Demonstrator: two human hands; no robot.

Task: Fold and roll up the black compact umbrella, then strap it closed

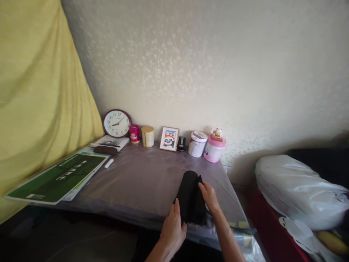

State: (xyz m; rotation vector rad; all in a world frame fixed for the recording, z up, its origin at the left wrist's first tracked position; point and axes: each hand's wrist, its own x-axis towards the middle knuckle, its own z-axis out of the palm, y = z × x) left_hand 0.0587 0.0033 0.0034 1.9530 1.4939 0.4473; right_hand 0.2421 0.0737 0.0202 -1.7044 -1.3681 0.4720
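A long black bundle [187, 194], rounded at its far end and looking like rolled or folded fabric, is at the table's front edge; its exact kind I cannot make out. My left hand [173, 228] grips its near left side, the thumb at the lower end and the fingers along the edge. On the other side my right hand [208, 195] pinches a loose black flap, which stands a little apart from the rounded part. The bundle's underside is hidden.
Along the wall stand a clock [117, 123], a pink tin [134, 134], a yellow-lidded can [147, 137], a panda picture frame [169, 138], a black device [181, 143] and two tubs [197, 144]. A green booklet [60, 178] lies left; a white plastic bag [294, 189] sits right.
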